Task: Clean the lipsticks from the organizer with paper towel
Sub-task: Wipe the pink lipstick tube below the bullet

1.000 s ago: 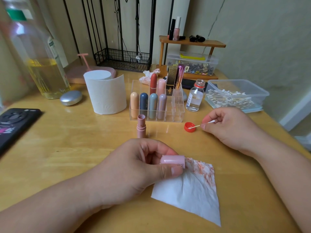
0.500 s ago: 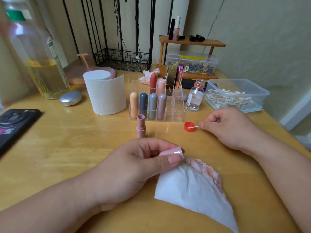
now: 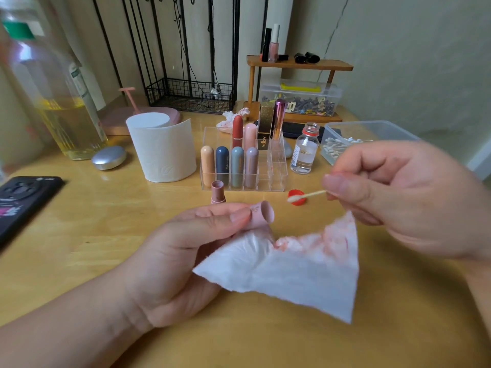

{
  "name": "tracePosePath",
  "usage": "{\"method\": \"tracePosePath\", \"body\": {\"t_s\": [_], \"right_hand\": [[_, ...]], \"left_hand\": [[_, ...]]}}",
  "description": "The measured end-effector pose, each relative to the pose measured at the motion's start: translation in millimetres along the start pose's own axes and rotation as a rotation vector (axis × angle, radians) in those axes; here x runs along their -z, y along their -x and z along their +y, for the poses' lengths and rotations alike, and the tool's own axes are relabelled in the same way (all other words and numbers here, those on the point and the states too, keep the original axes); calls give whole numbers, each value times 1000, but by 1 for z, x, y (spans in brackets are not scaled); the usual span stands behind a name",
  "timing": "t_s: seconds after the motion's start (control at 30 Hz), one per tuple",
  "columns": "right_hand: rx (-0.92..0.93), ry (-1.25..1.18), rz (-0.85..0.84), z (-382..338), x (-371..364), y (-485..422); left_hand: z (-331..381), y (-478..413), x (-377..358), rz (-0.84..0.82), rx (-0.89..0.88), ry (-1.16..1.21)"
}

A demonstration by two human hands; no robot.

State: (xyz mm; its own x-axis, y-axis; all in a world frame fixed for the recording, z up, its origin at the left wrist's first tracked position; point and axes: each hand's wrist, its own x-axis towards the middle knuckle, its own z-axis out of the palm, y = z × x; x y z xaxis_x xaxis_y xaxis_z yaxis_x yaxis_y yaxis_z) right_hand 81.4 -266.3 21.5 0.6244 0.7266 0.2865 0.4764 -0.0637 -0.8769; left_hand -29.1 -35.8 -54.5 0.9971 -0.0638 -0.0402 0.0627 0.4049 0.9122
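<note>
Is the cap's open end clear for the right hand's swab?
Probably yes: the left hand holds the cap with its open end facing the right hand, nothing lies between it and the swab tip, and the towel hangs below.

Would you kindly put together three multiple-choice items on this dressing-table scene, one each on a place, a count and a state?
1. Where is the pink lipstick cap?
A. On the wooden shelf
B. In the left hand
C. Beside the phone

2. How many lipsticks stand in the organizer's front row?
A. Two
B. Six
C. Four

3. The right hand is:
A. Pinching a cotton swab
B. Flat on the table
C. Gripping the glass bottle

Answers: 1 B, its fingers hold the cap along with the paper towel; 2 C, peach, navy, grey-blue and mauve stand side by side; 3 A, thumb and forefinger pinch the stick.
</note>
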Motion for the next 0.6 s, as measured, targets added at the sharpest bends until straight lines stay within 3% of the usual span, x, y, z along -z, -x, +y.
{"method": "tracePosePath", "body": {"t_s": [0.4, 0.6], "right_hand": [[138, 454, 31, -7, -21, 7], [195, 657, -124, -14, -19, 9]], "left_hand": [[0, 3, -2, 32, -49, -185], [1, 2, -11, -76, -78, 134]]}}
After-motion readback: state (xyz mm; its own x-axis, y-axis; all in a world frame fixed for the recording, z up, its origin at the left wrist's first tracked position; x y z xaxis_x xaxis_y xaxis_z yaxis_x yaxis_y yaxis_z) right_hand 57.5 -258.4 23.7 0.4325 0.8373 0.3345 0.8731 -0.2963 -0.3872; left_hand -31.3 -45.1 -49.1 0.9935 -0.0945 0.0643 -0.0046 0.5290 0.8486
